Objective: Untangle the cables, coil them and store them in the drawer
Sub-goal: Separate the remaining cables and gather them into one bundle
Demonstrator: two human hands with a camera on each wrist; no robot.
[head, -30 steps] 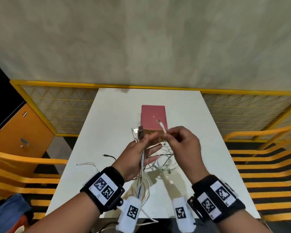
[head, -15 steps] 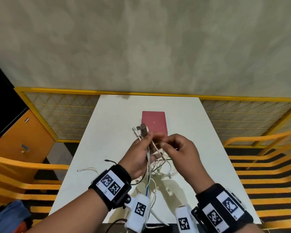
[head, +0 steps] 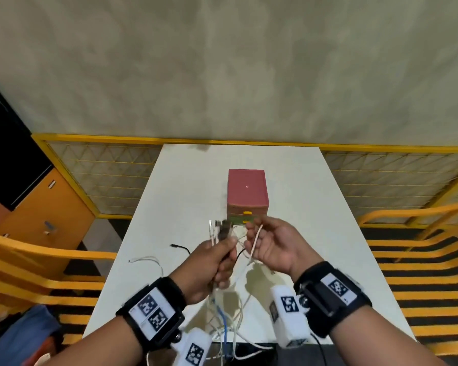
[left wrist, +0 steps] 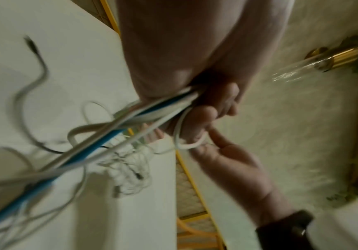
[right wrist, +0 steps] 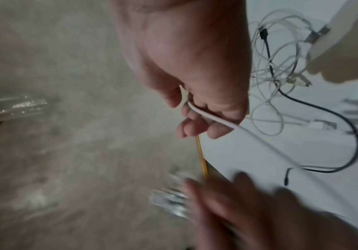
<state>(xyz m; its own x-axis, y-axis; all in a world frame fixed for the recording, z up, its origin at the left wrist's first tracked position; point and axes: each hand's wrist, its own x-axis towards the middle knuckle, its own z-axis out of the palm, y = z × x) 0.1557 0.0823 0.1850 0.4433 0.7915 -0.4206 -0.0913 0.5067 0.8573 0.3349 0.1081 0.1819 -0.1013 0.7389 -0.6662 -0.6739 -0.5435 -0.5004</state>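
bundle of white and blue cables [head: 224, 310] gripped upright, plugs [head: 218, 228] up top, tails trailing over the counter edge. one white cable [head: 255, 240] pinched apart beside it. thin white tangle [right wrist: 280, 67] with a black cable [right wrist: 323, 108] loose on the counter. red drawer box [head: 247, 191] just behind, shut.

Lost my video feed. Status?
Left hand grips cable bundle. Right hand pinches white cable. Tangle on table; drawer box shut.
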